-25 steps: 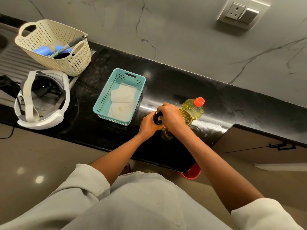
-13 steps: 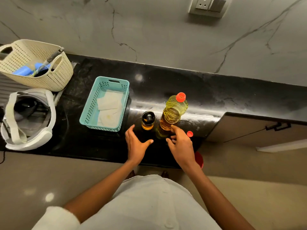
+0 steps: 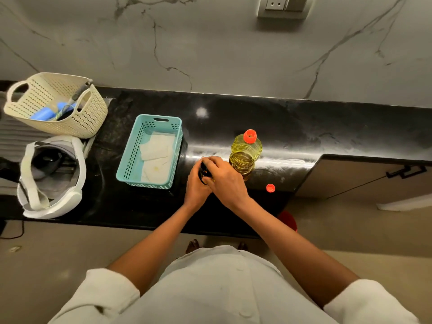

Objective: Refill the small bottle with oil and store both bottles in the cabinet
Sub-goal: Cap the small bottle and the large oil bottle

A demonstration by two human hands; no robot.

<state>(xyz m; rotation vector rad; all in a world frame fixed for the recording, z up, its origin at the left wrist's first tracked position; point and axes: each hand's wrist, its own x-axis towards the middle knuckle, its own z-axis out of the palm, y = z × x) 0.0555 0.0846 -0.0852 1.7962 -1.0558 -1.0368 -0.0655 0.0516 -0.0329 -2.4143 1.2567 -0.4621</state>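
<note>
At the far left of the grip, a cream perforated basket (image 3: 56,106) with blue items inside is seen, and just below it a white and grey headset (image 3: 50,176) lies on the black counter (image 3: 304,127). Nearer the grip, just to its left, a teal basket (image 3: 149,150) lined with white paper is set.

The small bottle (image 3: 204,170) is held at the middle of the grip, almost wholly covered. The left hand (image 3: 196,185) is wrapped around its body from the near left side, and the right hand (image 3: 224,178) is closed over its dark top. Whether a cap is being turned on or off cannot be told, and the oil level inside is hidden.

Just beside the grip on its right, and a little behind it, the large oil bottle (image 3: 245,155) stands upright, with an orange-red fitting at its neck. A loose orange cap (image 3: 270,188) lies on the counter right of the grip, near the front edge. Further right a cabinet door (image 3: 364,181) with a dark handle is seen below the counter edge.

The step in hand is judged to be work at the top of the small bottle, either opening it for pouring or closing it afterwards. If it is being opened, the large bottle must next be lifted and tipped steadily over the narrow mouth. If it is being closed, the loose cap must be returned to the large bottle before both are carried right to the cabinet.
</note>
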